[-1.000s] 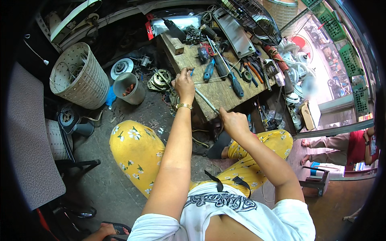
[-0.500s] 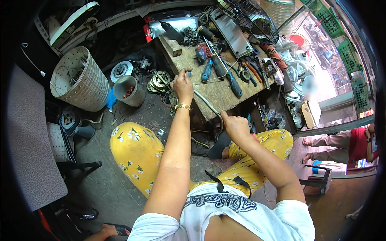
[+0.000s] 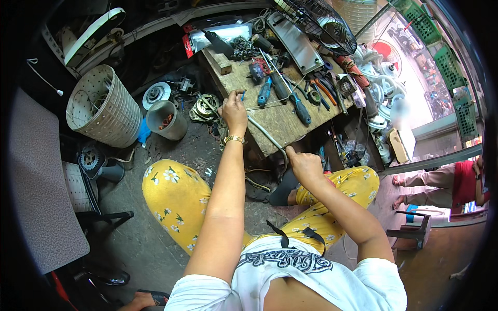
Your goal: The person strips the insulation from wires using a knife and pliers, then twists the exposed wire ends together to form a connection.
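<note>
- The pale grey, round flexible cable (image 3: 266, 133) slants between the hands over the corner of the worn wooden bench (image 3: 285, 127); light, even tension should prevent kinks.
- The right hand (image 3: 306, 166) has a narrow grip around the cable at the bench edge; a steady wrist would help.
- The left hand (image 3: 233, 110) has its grip pinched on a slim blue piece (image 3: 243, 96); I cannot tell whether it also holds the cable.
- Beyond, a thin pale wire (image 3: 264, 107) runs toward the blue-and-black-handled screwdriver (image 3: 301, 110); best avoid snagging it.
</note>
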The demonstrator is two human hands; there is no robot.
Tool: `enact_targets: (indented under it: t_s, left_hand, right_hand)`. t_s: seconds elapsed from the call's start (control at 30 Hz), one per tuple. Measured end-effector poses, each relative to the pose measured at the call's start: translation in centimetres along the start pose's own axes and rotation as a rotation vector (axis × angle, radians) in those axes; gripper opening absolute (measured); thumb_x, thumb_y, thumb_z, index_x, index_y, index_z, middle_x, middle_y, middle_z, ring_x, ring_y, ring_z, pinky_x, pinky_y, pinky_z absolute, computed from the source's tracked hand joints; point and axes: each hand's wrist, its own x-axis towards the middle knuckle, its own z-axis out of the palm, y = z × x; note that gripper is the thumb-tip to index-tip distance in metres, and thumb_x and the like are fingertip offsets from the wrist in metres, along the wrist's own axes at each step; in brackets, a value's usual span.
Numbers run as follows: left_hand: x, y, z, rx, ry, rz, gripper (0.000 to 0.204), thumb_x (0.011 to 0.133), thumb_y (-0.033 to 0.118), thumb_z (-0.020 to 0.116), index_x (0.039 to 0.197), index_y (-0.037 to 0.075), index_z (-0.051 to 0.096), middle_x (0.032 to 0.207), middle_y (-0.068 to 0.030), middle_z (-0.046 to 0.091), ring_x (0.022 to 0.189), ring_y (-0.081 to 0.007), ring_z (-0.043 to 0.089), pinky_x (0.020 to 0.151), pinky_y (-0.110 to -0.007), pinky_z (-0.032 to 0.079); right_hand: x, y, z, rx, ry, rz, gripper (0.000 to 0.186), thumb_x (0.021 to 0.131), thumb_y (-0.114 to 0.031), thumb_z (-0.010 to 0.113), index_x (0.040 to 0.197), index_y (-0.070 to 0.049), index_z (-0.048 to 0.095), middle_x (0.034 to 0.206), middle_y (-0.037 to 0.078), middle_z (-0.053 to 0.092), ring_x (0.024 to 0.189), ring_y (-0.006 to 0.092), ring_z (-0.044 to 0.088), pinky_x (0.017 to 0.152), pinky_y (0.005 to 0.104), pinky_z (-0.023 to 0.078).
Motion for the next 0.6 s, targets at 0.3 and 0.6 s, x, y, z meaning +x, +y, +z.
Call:
enact_targets:
  t_s: [0.3,0.6]
  left_hand:
    - [-0.1,0.0,0.0,0.055,-0.038,-0.007,0.015,0.093,0.016,0.053,0.097,0.010,0.067,0.075,-0.0103,0.068,0.068,-0.0260,0.065,0.065,-0.036,0.046]
    - [1.4,1.4,-3.1,-0.755,-0.259,-0.325,0.018,0.098,0.014,0.049,0.104,0.001,0.061,0.068,0.0033,0.051,0.059,-0.0056,0.044,0.056,-0.022,0.037]
  right_hand:
    - [-1.1,0.8,0.6,-0.008,0.018,0.021,0.008,0.086,-0.014,0.054,0.093,-0.012,0.051,0.059,0.010,0.062,0.053,0.0273,0.064,0.046,0.0408,0.048]
    - [8.7,5.1,-0.3,0.490,0.166,0.161,0.020,0.095,-0.029,0.049,0.097,-0.011,0.058,0.080,0.019,0.065,0.077,0.0418,0.062,0.066,0.0526,0.046]
